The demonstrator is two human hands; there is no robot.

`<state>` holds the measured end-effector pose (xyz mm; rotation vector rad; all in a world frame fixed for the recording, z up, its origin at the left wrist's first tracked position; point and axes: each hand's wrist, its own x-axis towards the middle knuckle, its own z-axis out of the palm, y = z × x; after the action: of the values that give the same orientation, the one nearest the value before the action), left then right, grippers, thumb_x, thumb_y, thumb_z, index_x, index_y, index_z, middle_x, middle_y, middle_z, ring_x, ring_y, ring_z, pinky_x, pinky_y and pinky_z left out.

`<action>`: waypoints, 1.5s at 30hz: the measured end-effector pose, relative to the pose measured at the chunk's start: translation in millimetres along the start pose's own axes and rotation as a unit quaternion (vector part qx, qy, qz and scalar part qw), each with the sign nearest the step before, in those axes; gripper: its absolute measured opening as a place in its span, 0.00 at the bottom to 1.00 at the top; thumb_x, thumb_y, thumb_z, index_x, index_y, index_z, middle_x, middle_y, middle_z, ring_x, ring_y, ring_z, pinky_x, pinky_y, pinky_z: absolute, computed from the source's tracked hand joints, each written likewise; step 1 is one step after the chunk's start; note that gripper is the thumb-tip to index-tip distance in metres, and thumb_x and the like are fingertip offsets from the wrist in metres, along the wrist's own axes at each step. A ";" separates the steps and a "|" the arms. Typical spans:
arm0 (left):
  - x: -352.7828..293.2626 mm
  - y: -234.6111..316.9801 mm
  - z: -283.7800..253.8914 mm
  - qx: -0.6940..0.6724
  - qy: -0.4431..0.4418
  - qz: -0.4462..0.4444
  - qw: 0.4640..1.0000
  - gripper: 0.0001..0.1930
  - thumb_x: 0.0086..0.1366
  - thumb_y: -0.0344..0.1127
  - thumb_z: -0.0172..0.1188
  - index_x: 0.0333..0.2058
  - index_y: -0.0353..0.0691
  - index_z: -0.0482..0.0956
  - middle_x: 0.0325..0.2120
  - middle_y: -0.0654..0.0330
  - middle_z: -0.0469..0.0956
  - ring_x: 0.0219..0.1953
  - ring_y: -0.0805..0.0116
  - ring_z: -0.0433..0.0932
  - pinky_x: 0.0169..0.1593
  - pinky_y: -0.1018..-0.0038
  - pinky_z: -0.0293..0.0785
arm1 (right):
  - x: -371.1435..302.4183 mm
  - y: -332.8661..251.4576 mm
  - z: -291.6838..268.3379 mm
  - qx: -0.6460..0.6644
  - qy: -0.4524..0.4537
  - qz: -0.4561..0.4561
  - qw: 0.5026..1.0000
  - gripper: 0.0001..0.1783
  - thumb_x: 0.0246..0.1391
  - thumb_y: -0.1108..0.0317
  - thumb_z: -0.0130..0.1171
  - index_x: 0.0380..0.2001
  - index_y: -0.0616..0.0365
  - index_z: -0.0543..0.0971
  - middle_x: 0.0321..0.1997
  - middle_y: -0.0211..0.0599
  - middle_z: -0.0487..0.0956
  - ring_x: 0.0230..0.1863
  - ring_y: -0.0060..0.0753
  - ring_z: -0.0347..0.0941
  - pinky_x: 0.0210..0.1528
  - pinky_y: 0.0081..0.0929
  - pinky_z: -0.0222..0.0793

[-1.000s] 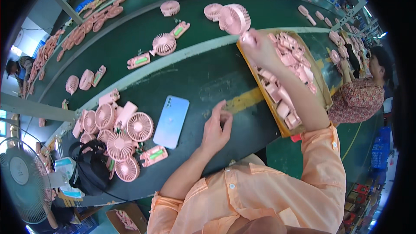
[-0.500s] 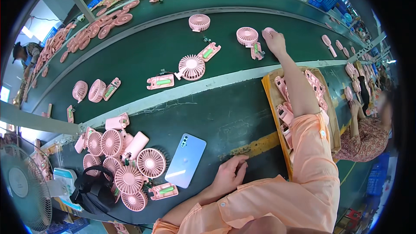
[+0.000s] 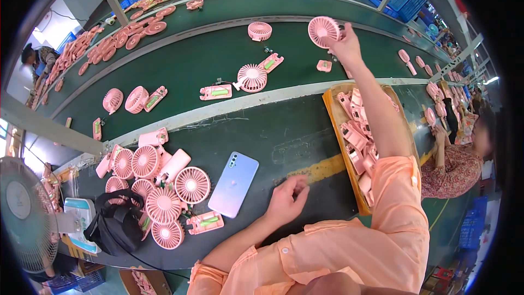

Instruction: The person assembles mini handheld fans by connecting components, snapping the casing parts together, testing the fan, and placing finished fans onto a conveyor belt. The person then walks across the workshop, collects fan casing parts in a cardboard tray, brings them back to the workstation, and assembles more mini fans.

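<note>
My right hand [image 3: 346, 47] reaches over the green conveyor belt, its fingers closed on a round pink fan head [image 3: 322, 30] with a slotted grille. The fan head is tilted, and my fingers hide its right edge. Just below it, a small pink housing piece [image 3: 324, 66] lies on the belt. My left hand [image 3: 288, 201] is over the near dark table, fingers loosely bent and apart, with nothing in it. A blue-violet phone [image 3: 233, 184] lies to its left. Further left is a heap of pink fan heads [image 3: 164, 205] and housings.
An orange-rimmed box [image 3: 331, 125] of pink housings stands under my right forearm. More fan parts, including an opened fan [image 3: 252, 78], lie along the belt. A black bag [image 3: 115, 221] and a grey standing fan [image 3: 24, 213] are at left. Another person [image 3: 456, 177] sits at right.
My right hand has gripped the fan head and raised it off the belt. My left hand has lifted slightly, its fingers still loose. The whole view has shifted a little.
</note>
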<state>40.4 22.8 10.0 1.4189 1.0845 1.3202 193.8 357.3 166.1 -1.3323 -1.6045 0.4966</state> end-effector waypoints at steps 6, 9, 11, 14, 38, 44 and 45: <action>3.6 9.0 0.8 -0.154 -0.018 -0.043 0.987 0.44 0.53 0.27 0.65 0.63 0.37 0.45 0.56 0.45 0.59 0.56 0.58 0.66 0.53 0.67 0.68 | -94.7 -80.7 -67.5 0.214 -0.092 -0.033 0.972 0.50 0.47 0.77 0.63 0.63 0.76 0.39 0.47 0.46 0.73 0.43 0.32 0.75 0.35 0.27 0.78; 9.7 46.9 -7.5 0.011 0.030 0.045 0.998 0.56 0.49 0.33 0.69 0.65 0.39 0.32 0.64 0.43 0.48 0.65 0.51 0.53 0.65 0.59 0.49 | -156.4 -110.7 -66.9 0.284 -0.099 -0.014 0.954 0.51 0.47 0.78 0.63 0.63 0.75 0.38 0.56 0.50 0.66 0.50 0.37 0.72 0.38 0.28 0.79; 10.5 76.2 -6.2 0.049 0.032 0.042 0.997 0.56 0.50 0.35 0.69 0.65 0.39 0.32 0.63 0.42 0.50 0.65 0.52 0.52 0.66 0.61 0.47 | -199.5 -123.3 -55.9 0.377 -0.078 -0.006 0.923 0.41 0.44 0.76 0.67 0.57 0.77 0.54 0.47 0.44 0.73 0.47 0.31 0.72 0.49 0.27 0.72; 3.7 84.8 5.4 -0.123 -0.011 -0.058 0.991 0.35 0.58 0.26 0.60 0.61 0.39 0.50 0.38 0.56 0.73 0.31 0.71 0.75 0.33 0.77 0.73 | -244.5 -125.0 -62.1 0.386 -0.141 -0.052 0.910 0.34 0.44 0.76 0.67 0.52 0.70 0.60 0.47 0.42 0.73 0.49 0.30 0.72 0.52 0.28 0.70; -46.0 55.0 -1.2 -0.292 0.036 -0.216 0.931 0.09 0.69 0.34 0.47 0.43 0.37 0.71 0.32 0.64 0.76 0.33 0.80 0.73 0.38 0.81 0.71 | -375.5 -64.0 -77.4 0.282 -0.279 0.168 0.902 0.33 0.36 0.74 0.68 0.50 0.62 0.70 0.47 0.34 0.75 0.50 0.24 0.69 0.56 0.28 0.65; -60.7 83.4 7.7 -0.225 -0.100 -0.221 0.944 0.14 0.66 0.27 0.50 0.49 0.36 0.69 0.36 0.65 0.76 0.34 0.80 0.73 0.38 0.81 0.73 | -347.5 -53.1 -75.2 0.284 -0.159 0.131 0.936 0.29 0.44 0.66 0.68 0.49 0.64 0.70 0.44 0.35 0.76 0.44 0.23 0.73 0.47 0.24 0.71; -62.3 82.4 9.8 -0.228 -0.101 -0.225 0.942 0.14 0.66 0.27 0.50 0.49 0.36 0.69 0.36 0.65 0.76 0.34 0.80 0.73 0.38 0.81 0.73 | -349.6 -51.3 -73.1 0.302 -0.153 0.119 0.933 0.30 0.43 0.62 0.69 0.48 0.64 0.71 0.43 0.35 0.77 0.42 0.22 0.74 0.45 0.23 0.71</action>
<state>49.3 -56.6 76.1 0.8717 0.8306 0.9838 210.5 3.4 97.9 -1.0021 -1.3614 1.2866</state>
